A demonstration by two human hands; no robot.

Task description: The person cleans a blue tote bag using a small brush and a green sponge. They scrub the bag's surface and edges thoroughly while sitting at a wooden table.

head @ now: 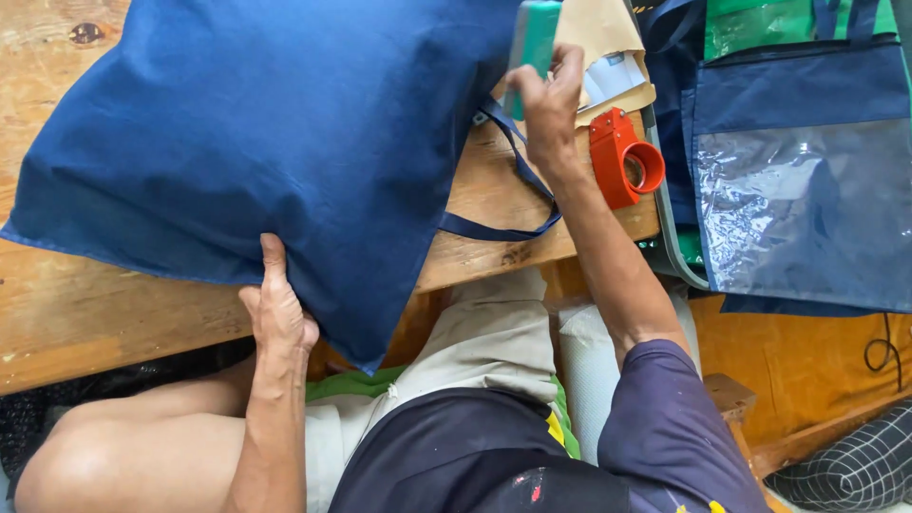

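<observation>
The left hand (pixel 275 309) is pinching the lower edge of a big navy cloth bag (pixel 256 142), its grip closed on the fabric with the thumb pointing up over the front face. The bag is lying across the wooden table (pixel 85 304), spreading up and away from that grip, one corner hanging past the table edge just right of the hand. The right hand (pixel 551 100) is reaching forward, its grip wrapped around a green flat object (pixel 532 38) held upright — what kind of tool it is cannot be told from here. Just below that grip the bag's dark strap (pixel 503 228) is looping over the table. Immediately right of the wrist an orange tape dispenser (pixel 622 157) is sitting at the table edge, and beyond the fingers a brown paper envelope (pixel 608 33) is lying flat. Farther right of the grip, more navy bags with a clear plastic pocket (pixel 798 209) are stacked up.
</observation>
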